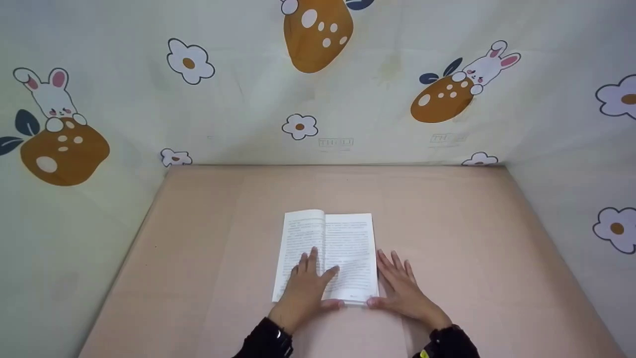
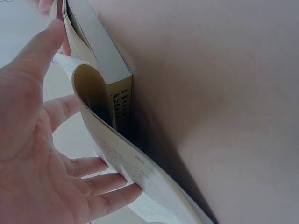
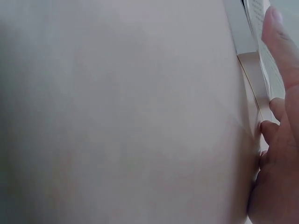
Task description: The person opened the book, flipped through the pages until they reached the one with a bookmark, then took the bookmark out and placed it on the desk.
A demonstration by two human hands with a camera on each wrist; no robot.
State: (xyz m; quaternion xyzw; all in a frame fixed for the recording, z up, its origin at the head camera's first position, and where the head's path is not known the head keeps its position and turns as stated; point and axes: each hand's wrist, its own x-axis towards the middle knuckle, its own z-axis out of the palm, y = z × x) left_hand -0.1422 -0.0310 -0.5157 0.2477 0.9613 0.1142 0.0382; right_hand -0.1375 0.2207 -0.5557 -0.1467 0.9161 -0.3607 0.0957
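An open book with printed pages lies on the table in the head view. My left hand rests over its left page and the gutter, fingers spread and mostly straight. In the left wrist view those fingers press against the page side, which curves up in a loop beside the spine with dark writing. At the book's right edge sits my right hand, fingers extended alongside it and thumb at the lower right corner. The right wrist view shows its fingertips against the book's side.
A pale pink-beige table surface surrounds the book. Cloth walls printed with rabbits, flowers and brown fruit stand at the back and on both sides. Dark sleeves cover both wrists.
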